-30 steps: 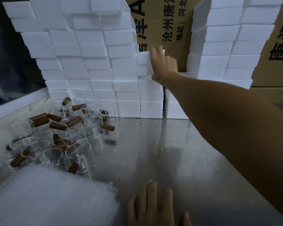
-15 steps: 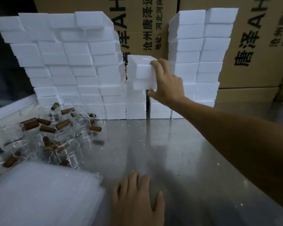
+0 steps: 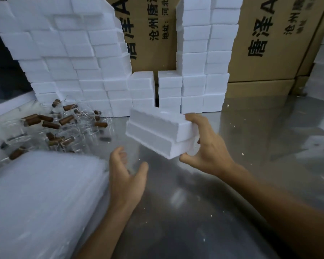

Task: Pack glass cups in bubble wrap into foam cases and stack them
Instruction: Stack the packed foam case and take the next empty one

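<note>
A metal desk [image 3: 251, 184] fills the lower part of the view, its shiny top flecked with white foam crumbs. Along its far edge stand large cardboard boxes [image 3: 266, 43] printed with black characters. In front of them rise two walls of stacked white foam cases: a wide, uneven stack on the left [image 3: 67, 58] and a taller, narrower one on the right [image 3: 200, 58], with lower columns in the gap between them. A thick pile of bubble wrap [image 3: 41, 199] lies at the near left corner of the desk. Behind it, between the pile and the left foam wall, a jumble of clear glass cups [image 3: 64, 128] with brown handles lies on the desk, some tipped on their sides.

The foam case [image 3: 157, 135], two white halves one on the other, is held in the air above the middle of the desk, tilted, in front of the stacks and apart from them. The right hand [image 3: 206, 144] has it in its grip at the right end, fingers over the top edge and thumb under the lower corner. The left hand [image 3: 125, 176] is just below and left of the case, released, palm turned inward with fingers loosely spread, touching nothing that can be seen
</note>
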`<control>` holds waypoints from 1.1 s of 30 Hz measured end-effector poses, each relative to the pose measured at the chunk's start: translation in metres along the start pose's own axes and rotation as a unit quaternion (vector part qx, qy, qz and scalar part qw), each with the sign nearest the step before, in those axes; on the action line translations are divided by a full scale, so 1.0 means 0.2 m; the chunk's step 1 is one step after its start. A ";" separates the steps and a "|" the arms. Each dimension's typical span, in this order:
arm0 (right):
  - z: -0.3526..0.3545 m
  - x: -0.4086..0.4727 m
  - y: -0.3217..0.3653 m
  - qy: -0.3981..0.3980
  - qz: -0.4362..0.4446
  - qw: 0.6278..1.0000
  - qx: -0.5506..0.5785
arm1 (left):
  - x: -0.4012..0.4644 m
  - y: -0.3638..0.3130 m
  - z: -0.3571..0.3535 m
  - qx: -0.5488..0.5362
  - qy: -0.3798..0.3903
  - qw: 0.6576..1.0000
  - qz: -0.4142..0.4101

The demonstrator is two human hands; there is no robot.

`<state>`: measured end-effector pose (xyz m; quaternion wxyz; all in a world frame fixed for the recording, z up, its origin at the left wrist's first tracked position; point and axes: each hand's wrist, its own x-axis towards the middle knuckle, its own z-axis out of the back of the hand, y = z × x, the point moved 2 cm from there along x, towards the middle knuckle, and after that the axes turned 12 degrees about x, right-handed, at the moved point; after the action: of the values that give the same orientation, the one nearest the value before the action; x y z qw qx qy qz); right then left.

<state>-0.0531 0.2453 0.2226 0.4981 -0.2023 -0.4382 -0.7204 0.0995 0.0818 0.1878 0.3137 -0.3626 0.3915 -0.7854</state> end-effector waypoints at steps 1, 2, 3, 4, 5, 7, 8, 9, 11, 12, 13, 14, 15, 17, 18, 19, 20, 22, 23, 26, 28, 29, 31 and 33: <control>0.02 -0.05 0.00 0.006 -0.018 1.000 0.015 | 0.00 -0.01 0.02 -0.053 -0.011 0.999 0.010; 0.03 -0.10 0.00 0.013 -0.037 0.999 0.029 | 0.00 -0.02 0.03 -0.104 -0.020 0.994 0.018; 0.05 -0.14 0.00 0.021 -0.052 0.998 0.039 | 0.00 -0.02 0.04 -0.144 -0.030 0.989 0.023; 0.06 -0.17 0.00 0.028 -0.061 0.997 0.045 | -0.01 -0.03 0.05 -0.169 -0.037 0.985 0.025; 0.08 -0.18 0.01 0.035 -0.064 0.996 0.048 | -0.01 -0.03 0.05 -0.182 -0.040 0.982 0.025; 0.11 -0.20 0.03 0.058 -0.065 0.995 0.055 | -0.02 -0.04 0.06 -0.194 -0.037 0.980 0.022; 0.13 -0.21 0.04 0.076 -0.061 0.993 0.060 | -0.02 -0.04 0.06 -0.199 -0.037 0.979 0.021; 0.13 -0.22 0.05 0.094 -0.054 0.992 0.068 | -0.02 -0.05 0.07 -0.206 -0.040 0.978 0.022; 0.13 -0.23 0.08 0.111 -0.038 0.990 0.073 | -0.03 -0.05 0.07 -0.207 -0.030 0.978 0.026; 0.13 -0.23 0.08 0.106 -0.026 0.992 0.066 | -0.03 -0.05 0.07 -0.201 -0.023 0.979 0.027; 0.14 -0.22 0.09 0.092 -0.017 0.994 0.050 | -0.04 -0.05 0.07 -0.195 -0.021 0.980 0.026; 0.14 -0.22 0.09 0.074 -0.014 0.997 0.030 | -0.04 -0.05 0.08 -0.189 -0.026 0.981 0.022; 0.14 -0.22 0.10 0.054 -0.015 0.998 0.009 | -0.04 -0.05 0.08 -0.183 -0.034 0.982 0.019; 0.15 -0.22 0.10 0.028 -0.007 0.999 -0.013 | -0.05 -0.05 0.09 -0.163 -0.048 0.985 0.010; 0.14 -0.22 0.10 0.024 -0.003 1.000 -0.007 | -0.05 -0.05 0.09 -0.151 -0.051 0.987 0.003; 0.14 -0.22 0.10 0.020 -0.001 1.000 0.007 | -0.05 -0.05 0.09 -0.141 -0.054 0.989 -0.001; 0.13 -0.22 0.10 0.013 -0.001 1.000 0.023 | -0.05 -0.05 0.08 -0.134 -0.058 0.989 -0.002; 0.13 -0.22 0.09 0.002 -0.003 0.999 0.042 | -0.05 -0.04 0.08 -0.131 -0.068 0.989 0.006; 0.12 -0.22 0.09 0.002 -0.008 0.999 0.047 | -0.05 -0.04 0.08 -0.133 -0.076 0.988 0.008; 0.11 -0.22 0.09 0.007 -0.032 0.996 0.083 | -0.03 -0.03 0.08 -0.138 -0.091 0.986 0.009; 0.10 -0.22 0.09 0.001 -0.055 0.991 0.118 | -0.03 -0.02 0.07 -0.123 -0.091 0.988 0.001; 0.11 -0.22 0.09 -0.007 -0.067 0.988 0.137 | -0.04 -0.02 0.07 -0.118 -0.089 0.989 0.001; 0.12 -0.22 0.10 -0.018 -0.093 0.979 0.180 | -0.04 -0.02 0.07 -0.109 -0.084 0.990 -0.002; 0.13 -0.22 0.08 -0.014 -0.112 0.969 0.218 | -0.03 -0.02 0.07 -0.099 -0.074 0.992 -0.004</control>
<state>-0.0229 0.2885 0.2113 0.4399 -0.0486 -0.6116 -0.6558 0.1132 0.0835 0.1939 0.3015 -0.4506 0.4414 -0.7150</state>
